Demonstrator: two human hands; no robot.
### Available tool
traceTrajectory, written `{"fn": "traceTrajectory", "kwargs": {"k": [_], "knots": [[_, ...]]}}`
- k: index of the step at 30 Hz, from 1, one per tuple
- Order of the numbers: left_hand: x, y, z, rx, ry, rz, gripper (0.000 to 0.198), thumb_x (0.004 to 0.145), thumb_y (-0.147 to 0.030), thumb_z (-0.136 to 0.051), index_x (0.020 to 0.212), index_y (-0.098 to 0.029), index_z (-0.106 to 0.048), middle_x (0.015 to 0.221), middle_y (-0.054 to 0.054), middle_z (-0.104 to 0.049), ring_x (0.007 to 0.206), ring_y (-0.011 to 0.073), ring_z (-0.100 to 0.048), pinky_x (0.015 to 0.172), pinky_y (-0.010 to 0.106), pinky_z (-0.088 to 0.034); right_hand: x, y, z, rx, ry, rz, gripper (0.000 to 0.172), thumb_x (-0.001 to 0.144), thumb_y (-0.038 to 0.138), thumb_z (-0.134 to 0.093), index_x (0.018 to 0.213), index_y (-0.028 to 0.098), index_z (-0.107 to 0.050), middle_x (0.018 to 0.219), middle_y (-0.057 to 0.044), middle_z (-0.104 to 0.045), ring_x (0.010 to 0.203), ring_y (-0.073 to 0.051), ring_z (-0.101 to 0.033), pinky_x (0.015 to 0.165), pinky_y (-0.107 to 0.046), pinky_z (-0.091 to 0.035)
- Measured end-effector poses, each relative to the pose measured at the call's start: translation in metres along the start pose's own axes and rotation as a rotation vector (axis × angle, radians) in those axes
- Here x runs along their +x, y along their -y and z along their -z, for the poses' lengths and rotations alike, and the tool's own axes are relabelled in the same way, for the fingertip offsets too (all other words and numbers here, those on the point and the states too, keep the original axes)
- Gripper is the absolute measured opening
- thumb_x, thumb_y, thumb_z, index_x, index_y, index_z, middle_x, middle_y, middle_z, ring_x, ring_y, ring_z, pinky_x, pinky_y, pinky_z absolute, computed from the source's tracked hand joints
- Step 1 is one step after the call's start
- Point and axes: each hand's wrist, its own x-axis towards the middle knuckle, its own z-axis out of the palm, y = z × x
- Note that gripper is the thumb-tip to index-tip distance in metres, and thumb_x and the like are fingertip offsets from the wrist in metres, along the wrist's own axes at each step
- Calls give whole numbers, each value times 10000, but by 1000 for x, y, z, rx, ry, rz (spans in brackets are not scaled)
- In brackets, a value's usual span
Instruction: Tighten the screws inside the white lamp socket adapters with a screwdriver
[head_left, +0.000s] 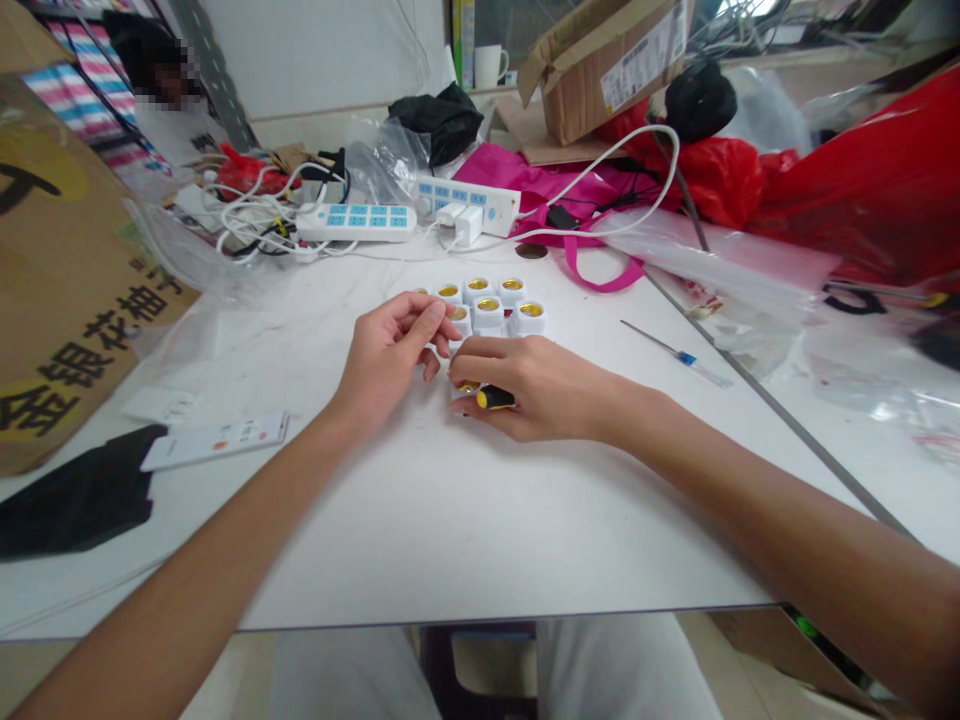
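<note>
Several small white lamp sockets with brass insides (489,302) stand in a cluster on the white table (465,520). My right hand (536,385) is closed around a screwdriver with a yellow and black handle (495,398), and another socket (468,387) shows just under its fingers. My left hand (394,350) rests right beside it, fingers curled and pinched together near the sockets; what they pinch, if anything, I cannot make out.
A thin blue-tipped screwdriver (675,353) lies to the right. Two white power strips (360,222) with tangled cables lie behind. A cardboard box (67,280) stands at left, a white card (217,440) and black cloth (75,500) near it. Plastic bags crowd the right. Another person sits far left.
</note>
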Motion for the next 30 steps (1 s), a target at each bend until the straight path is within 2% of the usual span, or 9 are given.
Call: {"fn": "traceTrajectory", "kwargs": {"k": [7,12,14,16,19,21,26,28,30], "knots": [[1,2,0,-1,-14,-11,198,978,-341,-856,1036,-172,-771,968,87,-836,747,152,-715,529,218,-517,0,1,-1,-26,-25,-2,221,1099,382,-651,1157,171,-688,1079,-111,-771,842,-222,-656,762,-341,-431],[0,0,2,-60,-46,1,319,928,-427,-917,987,-196,-705,1000,87,-872,779,162,-754,589,230,-547,-3,2,3,4,-217,-33,448,995,552,-823,1235,199,-686,1074,-88,-804,839,-224,-701,777,-351,-493],[1,-3,3,-91,-74,13,342,898,-442,-943,968,-196,-717,992,87,-875,765,153,-749,589,226,-542,-4,5,7,36,-358,-81,387,975,534,-852,1161,228,-704,1044,-69,-800,816,-212,-688,775,-362,-526],[1,-5,3,-115,-101,42,364,863,-453,-970,938,-187,-733,973,93,-875,735,141,-736,578,220,-529,-3,9,11,83,-585,-159,251,1023,489,-802,1025,262,-695,955,-41,-766,757,-197,-654,731,-372,-522],[2,-7,3,-139,-116,89,412,806,-485,-1009,907,-170,-762,929,101,-870,679,127,-711,546,216,-503,3,10,23,322,-1051,-256,263,1102,448,-677,889,303,-621,712,17,-592,588,-177,-536,596,-376,-412],[2,-6,3,-154,-111,110,435,766,-495,-1033,892,-165,-780,887,95,-862,639,119,-684,528,218,-488,7,5,34,559,-1254,-266,306,1049,491,-730,840,320,-586,611,43,-470,499,-172,-406,524,-372,-315],[2,-4,2,-168,-94,153,442,701,-484,-1073,848,-156,-816,810,73,-830,599,105,-642,508,220,-471,6,-23,50,981,-1163,-453,523,978,785,-613,783,299,-617,706,-20,-549,601,-195,-456,551,-379,-368],[2,-4,2,-170,-77,169,433,691,-473,-1084,848,-154,-837,793,62,-813,601,102,-637,508,217,-473,3,-30,46,1072,-1114,-508,571,965,824,-580,781,285,-622,700,-11,-537,560,-174,-405,510,-366,-308],[1,-3,2,-175,-63,184,424,683,-462,-1093,850,-154,-855,775,53,-794,607,99,-634,507,211,-476,2,-33,38,1120,-1033,-546,620,941,871,-571,763,279,-620,616,25,-436,503,-151,-305,481,-354,-242]]}}
